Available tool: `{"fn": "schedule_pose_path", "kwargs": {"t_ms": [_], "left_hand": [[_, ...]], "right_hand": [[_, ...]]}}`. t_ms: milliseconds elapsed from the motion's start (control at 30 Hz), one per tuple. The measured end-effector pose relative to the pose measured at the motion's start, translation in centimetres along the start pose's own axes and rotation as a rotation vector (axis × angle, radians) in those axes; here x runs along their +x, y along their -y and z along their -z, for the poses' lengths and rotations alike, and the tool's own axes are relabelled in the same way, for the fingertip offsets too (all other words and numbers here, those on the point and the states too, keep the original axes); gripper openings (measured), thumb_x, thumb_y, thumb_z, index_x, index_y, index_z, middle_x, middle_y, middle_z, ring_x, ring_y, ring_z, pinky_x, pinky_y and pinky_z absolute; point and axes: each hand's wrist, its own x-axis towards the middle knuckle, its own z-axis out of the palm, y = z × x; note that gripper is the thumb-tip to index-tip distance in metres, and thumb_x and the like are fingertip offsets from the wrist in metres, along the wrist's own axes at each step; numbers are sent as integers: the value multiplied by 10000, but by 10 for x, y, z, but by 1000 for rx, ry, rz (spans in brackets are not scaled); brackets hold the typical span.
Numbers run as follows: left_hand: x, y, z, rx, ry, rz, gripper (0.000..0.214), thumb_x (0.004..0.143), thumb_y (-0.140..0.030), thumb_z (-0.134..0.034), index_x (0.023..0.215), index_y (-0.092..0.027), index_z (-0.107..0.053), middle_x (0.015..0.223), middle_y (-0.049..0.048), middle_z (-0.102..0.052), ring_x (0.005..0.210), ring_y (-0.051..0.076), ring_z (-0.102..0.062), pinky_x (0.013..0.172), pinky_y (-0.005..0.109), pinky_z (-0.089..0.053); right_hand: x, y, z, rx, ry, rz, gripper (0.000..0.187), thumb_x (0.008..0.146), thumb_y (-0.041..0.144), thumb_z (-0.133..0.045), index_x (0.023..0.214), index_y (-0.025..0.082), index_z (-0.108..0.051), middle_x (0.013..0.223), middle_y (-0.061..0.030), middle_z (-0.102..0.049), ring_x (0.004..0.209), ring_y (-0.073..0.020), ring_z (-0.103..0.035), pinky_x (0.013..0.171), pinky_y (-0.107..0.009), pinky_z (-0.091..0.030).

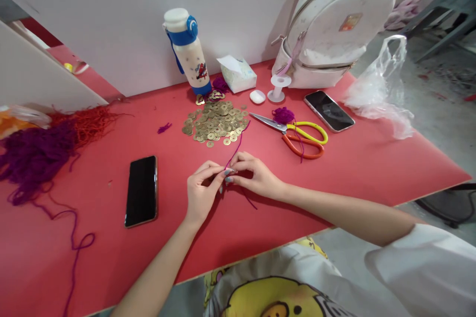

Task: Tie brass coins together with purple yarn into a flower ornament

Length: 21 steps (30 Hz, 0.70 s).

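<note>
My left hand (203,188) and my right hand (253,174) meet fingertip to fingertip over the red table (372,163). Both pinch a thin purple cord (235,151). The cord runs up toward a pile of gold coins (215,124) with holes and trails down under my right wrist. Whether a coin sits between my fingers is hidden.
A black phone (141,190) lies left of my hands. Scissors (297,133), a purple thread ball (282,115), a second phone (329,110), a white spool (278,87), a tissue pack (238,74), a bottle (188,49), a backpack (334,25) and a plastic bag (379,89) stand behind. Purple and orange cords (44,143) heap at the left.
</note>
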Motion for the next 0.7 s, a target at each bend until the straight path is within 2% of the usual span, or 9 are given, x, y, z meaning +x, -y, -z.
{"fn": "schedule_pose_path", "kwargs": {"t_ms": [100,200,267,333,433,533,600,700], "left_hand": [[0,1,2,31,-23,-30,160,875,-285,-673,769,-185,-738,714,1,-611,594,102,-544,560,215,-453],[1,0,3,102,-36,-52,171,880,-249,-658,733,-176,-706,714,9,-630,676,129,-588,629,225,-473],[2,1,5,190,-19,-93,164,886,-229,-645,742,-174,-704,716,11,-638,668,130,-591,621,225,-468],[2,1,6,311,26,-174,159,906,-228,-619,796,-178,-723,737,18,-653,665,131,-599,623,229,-466],[3,3,10,486,151,-356,188,944,-266,-580,878,-199,-743,779,31,-681,682,136,-617,651,241,-461],[4,4,14,597,252,-552,214,965,-279,-555,867,-217,-735,770,31,-692,640,129,-587,621,248,-419],[3,3,14,624,279,-658,225,972,-262,-543,836,-211,-716,732,26,-684,603,125,-558,597,253,-395],[1,2,14,602,260,-727,231,974,-238,-527,815,-198,-689,682,27,-665,585,129,-554,593,253,-405]], "right_hand": [[1,0,5,2,45,51,260,976,314,-558,812,181,-709,861,-54,-600,864,-182,-561,817,-317,-464],[1,4,10,-208,90,196,253,989,253,-489,862,181,-696,936,-89,-634,866,-207,-529,803,-350,-458],[0,7,12,-373,66,295,226,976,232,-477,895,181,-681,984,-112,-639,854,-222,-499,774,-367,-444],[-1,7,13,-439,15,326,210,971,224,-470,908,189,-666,979,-114,-632,840,-225,-487,758,-371,-434],[0,5,15,-305,-33,261,227,996,238,-437,880,199,-628,936,-99,-621,853,-217,-514,768,-356,-446],[0,2,14,-47,10,139,271,1026,297,-403,842,198,-578,871,-69,-610,827,-188,-569,771,-318,-472],[-1,2,12,86,70,30,287,1033,343,-400,836,201,-553,781,-28,-597,723,-154,-582,713,-276,-474],[-3,3,8,195,144,-120,308,1035,391,-397,828,202,-524,612,43,-523,532,-104,-503,584,-221,-422]]}}
